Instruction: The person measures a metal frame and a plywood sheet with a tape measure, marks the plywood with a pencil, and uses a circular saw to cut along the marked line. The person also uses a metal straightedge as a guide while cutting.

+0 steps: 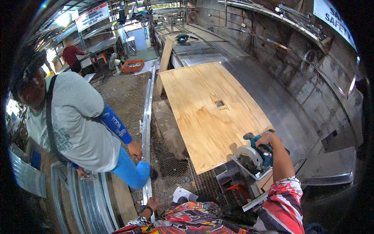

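A teal-and-black circular saw with a grey blade guard sits at the near right corner of a plywood panel. My right hand is closed around its handle, and the forearm comes in from the lower right. Its base plate lies along the panel's near edge; the blade itself is hidden. The panel has a small square cutout near its middle. Low on the left, my left hand, with a dark wristband, hangs beside a long metal bar; its fingers show too little to read.
The panel lies over a dark metal-topped table. A second power tool rests at the far end. On the left a co-worker in a light shirt and blue sleeves leans over metal frames. An orange crate stands farther back.
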The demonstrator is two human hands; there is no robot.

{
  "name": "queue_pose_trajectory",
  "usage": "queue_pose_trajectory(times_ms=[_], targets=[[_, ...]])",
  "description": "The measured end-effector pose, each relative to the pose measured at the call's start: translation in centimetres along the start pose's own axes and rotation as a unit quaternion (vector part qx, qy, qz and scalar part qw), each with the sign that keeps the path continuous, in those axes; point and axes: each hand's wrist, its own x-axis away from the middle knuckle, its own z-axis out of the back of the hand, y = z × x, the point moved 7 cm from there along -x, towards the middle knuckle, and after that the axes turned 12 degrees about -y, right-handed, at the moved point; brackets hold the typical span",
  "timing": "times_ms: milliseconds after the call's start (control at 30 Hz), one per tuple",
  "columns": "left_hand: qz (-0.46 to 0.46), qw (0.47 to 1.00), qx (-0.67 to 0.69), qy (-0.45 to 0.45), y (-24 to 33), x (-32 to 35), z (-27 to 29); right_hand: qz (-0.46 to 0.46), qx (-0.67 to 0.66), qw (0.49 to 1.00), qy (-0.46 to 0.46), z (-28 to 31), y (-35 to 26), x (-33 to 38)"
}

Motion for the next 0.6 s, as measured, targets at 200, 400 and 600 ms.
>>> queue_pose_trajectory(times_ms=[200,400,600], targets=[[0.015,0.831,0.516,-0.209,2.0,-2.8,-2.0,0.018,-0.079,0.997,-0.009,-0.2,0.3,0.3],[0.073,0.912,0.37,-0.162,1.6,-3.2,-4.9,0.054,-0.039,0.998,-0.001,0.0,-0.7,2.1],[0.008,0.982,0.153,-0.114,3.6,-1.4,-8.2,0.181,-0.07,0.98,0.053,0.8,-7.4,9.0]])
